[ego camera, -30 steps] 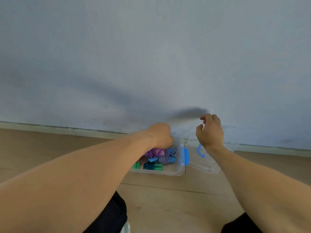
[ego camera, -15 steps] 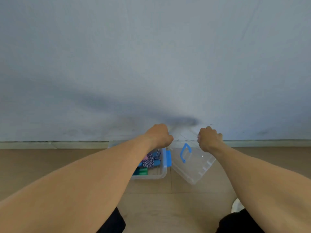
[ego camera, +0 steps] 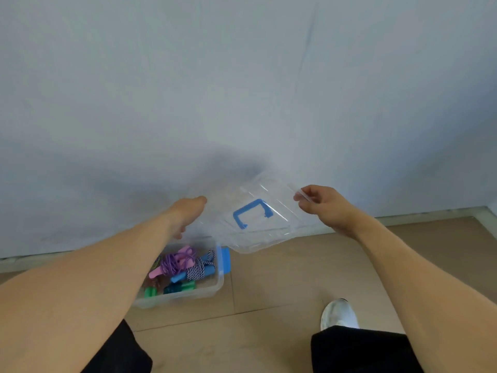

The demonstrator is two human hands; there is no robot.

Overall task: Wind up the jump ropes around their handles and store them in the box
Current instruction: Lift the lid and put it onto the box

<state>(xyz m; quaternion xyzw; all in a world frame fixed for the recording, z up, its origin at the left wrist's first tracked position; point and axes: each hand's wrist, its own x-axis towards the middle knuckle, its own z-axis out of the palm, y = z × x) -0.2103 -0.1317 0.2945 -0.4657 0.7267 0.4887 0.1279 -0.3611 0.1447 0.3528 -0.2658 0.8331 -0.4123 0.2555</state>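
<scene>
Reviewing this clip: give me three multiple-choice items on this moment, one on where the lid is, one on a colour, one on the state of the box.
1. Where is the clear lid?
A. Lying on the floor
B. Held in the air above and right of the box
C. Clipped onto the box

2. What colour is the lid's handle?
A. Blue
B. Red
C. Yellow

3. What state is the box in?
A. Closed and empty
B. Open and empty
C. Open with wound ropes inside

Answers: 1 B, the right hand pinches its edge and the left hand is at its other side; 2 A, a blue loop shows through the plastic; 3 C, the purple rope and others lie uncovered inside.
</scene>
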